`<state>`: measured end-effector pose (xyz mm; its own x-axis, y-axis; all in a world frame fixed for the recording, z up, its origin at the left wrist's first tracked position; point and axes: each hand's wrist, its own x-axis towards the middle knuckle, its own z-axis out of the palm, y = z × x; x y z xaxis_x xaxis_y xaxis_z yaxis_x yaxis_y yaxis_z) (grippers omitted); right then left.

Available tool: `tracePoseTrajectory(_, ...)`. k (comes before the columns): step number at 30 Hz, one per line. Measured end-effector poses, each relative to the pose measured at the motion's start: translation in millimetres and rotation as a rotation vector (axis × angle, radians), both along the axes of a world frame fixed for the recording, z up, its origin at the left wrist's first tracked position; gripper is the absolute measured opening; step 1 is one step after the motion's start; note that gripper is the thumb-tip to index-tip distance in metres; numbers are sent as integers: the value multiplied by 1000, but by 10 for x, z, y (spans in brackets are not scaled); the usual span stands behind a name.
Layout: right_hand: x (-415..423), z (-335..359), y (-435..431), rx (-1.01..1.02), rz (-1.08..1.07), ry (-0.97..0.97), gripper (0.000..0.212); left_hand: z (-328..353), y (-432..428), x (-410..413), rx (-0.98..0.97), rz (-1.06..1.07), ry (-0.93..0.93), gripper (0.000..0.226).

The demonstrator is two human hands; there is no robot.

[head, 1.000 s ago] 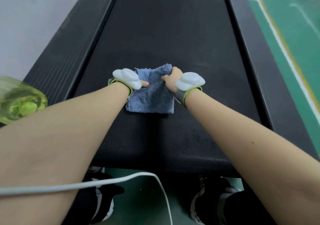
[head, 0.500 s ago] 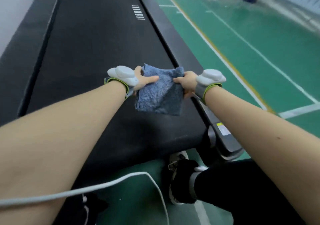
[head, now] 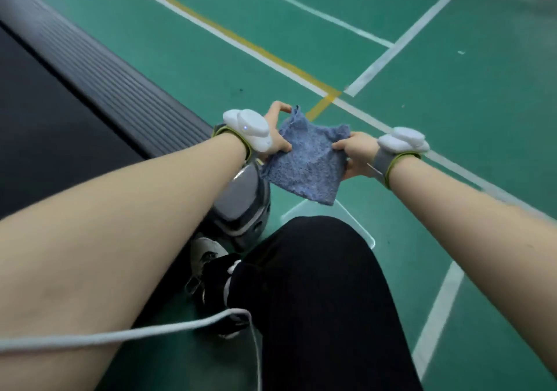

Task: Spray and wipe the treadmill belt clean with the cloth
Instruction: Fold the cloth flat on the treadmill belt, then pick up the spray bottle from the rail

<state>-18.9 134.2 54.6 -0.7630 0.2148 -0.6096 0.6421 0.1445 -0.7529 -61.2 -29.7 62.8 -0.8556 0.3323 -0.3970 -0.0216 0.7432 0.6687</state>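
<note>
**While off the belt, cloth hangs pinched between both hands**

Where the left hand (head: 275, 142) grips it, the blue cloth (head: 304, 163) has its left edge clamped between curled fingers and thumb. The right hand (head: 355, 152) pinches the opposite edge the same way. The cloth spreads between the two sets of fingertips and sags below them, in the air over the green floor (head: 452, 95), above the bent knee (head: 316, 270). The treadmill belt (head: 45, 113) lies well left of the fingers. One second ago the cloth lay flat on the belt under both hands; half a second ago it was lifted at the belt's right edge.
</note>
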Motion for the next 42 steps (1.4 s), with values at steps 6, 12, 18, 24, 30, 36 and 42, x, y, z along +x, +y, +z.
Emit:
tracePoseTrajectory(6,386,-831,482,-97,-224,-118,34,-824,631,21,-34,-241,-120,60)
tracePoseTrajectory(12,553,-1364,519,-187,-373,-200,35,-1255,764,67,7,-211,-273,68)
tracePoseTrajectory(18,682,-1594,422,-47,40,-615,18,-1285,643,107,19,-97,-408,53)
tracePoseTrajectory(24,390,-937,182,-1,93,-451,30,-887,310,215,168,29,-467,37)
tracePoseTrajectory(30,107,139,-689,-41,248,-189,24,-48,-503,423,349,218,-282,16)
tracePoseTrajectory(36,122,942,-1906,-62,495,-28,23,644,-1583,857,362,424,-133,13)
tracePoseTrajectory(42,604,1282,-3600,-87,852,-7,24,1176,-3132,1847,269,809,-13,9)
